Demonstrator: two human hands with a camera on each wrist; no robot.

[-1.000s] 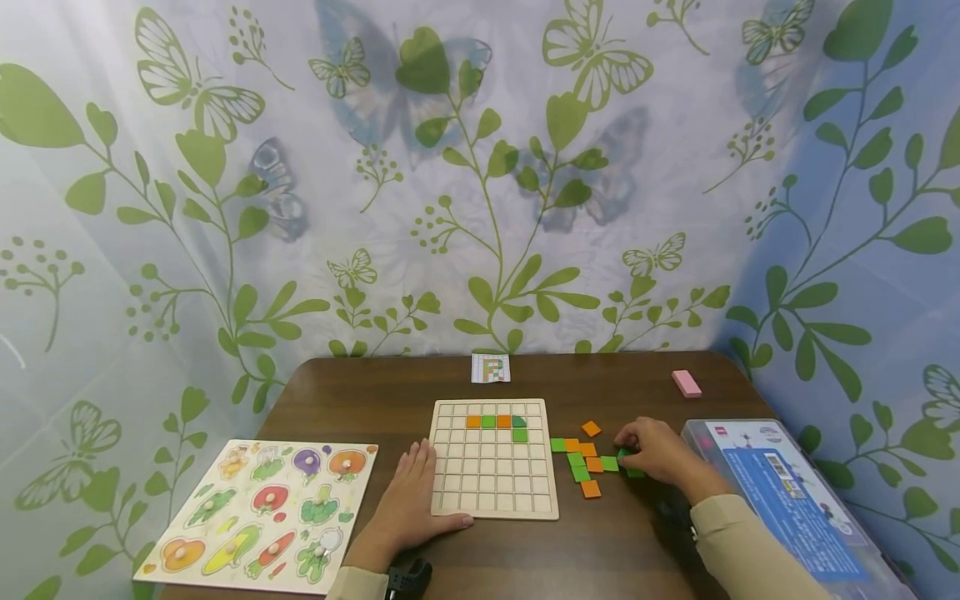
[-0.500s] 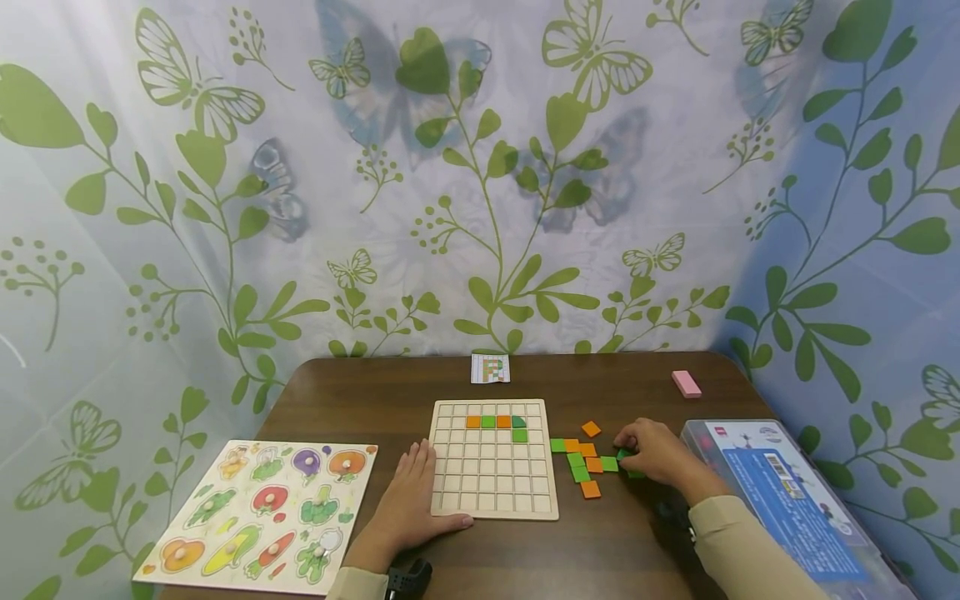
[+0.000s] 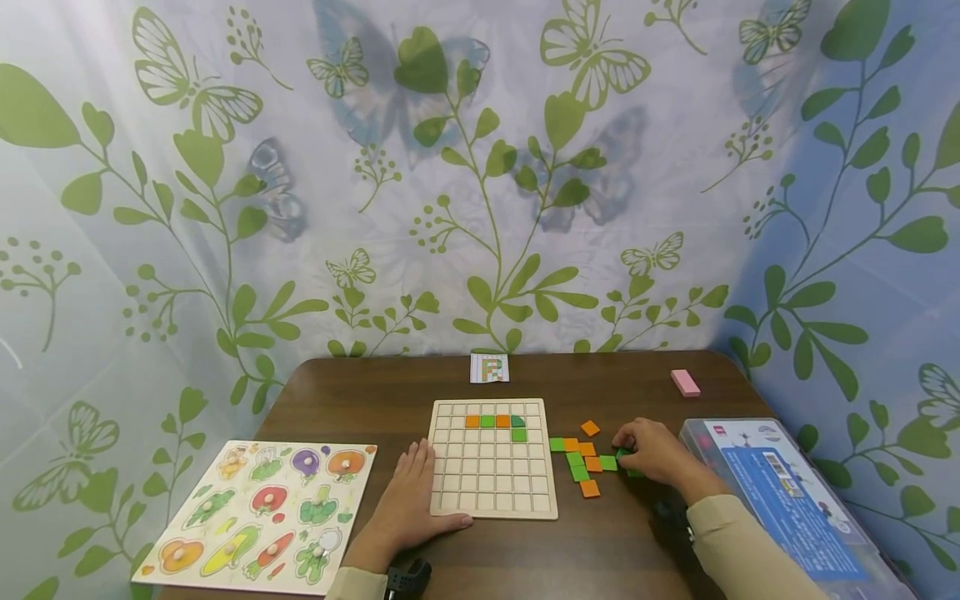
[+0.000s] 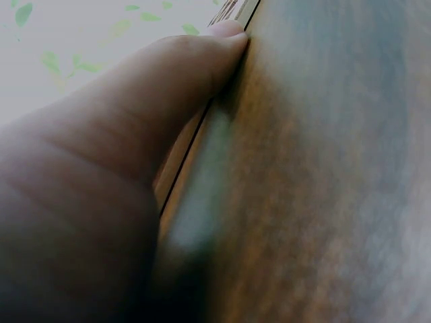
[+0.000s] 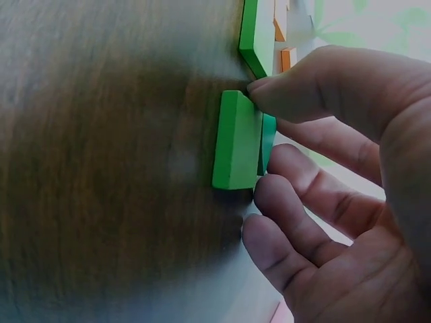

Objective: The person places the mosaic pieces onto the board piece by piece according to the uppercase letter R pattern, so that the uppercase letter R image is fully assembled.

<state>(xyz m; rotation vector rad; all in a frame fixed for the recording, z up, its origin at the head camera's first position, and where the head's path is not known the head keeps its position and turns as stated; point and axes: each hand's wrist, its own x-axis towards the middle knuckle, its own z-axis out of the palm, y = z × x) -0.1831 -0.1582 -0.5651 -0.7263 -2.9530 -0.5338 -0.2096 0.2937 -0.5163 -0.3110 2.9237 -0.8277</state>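
My left hand (image 3: 408,496) lies flat on the tabletop with straight fingers against the left edge of the wooden grid board (image 3: 493,502); in the left wrist view its thumb (image 4: 182,74) is extended. A row of orange and green tiles, a dark green rounded tile (image 3: 518,422) and a green square tile (image 3: 519,435) sit in the board's upper cells. To the right, my right hand (image 3: 656,452) has curled fingers and pinches a dark green tile (image 5: 268,138), mostly hidden. A light green tile (image 5: 236,141) lies right beside it.
Several loose orange and green tiles (image 3: 578,472) lie between board and right hand. A pattern card (image 3: 490,368) is behind the board. A vegetable knob puzzle (image 3: 258,517) lies left, a plastic case (image 3: 795,500) right, a pink block (image 3: 685,383) at the back right.
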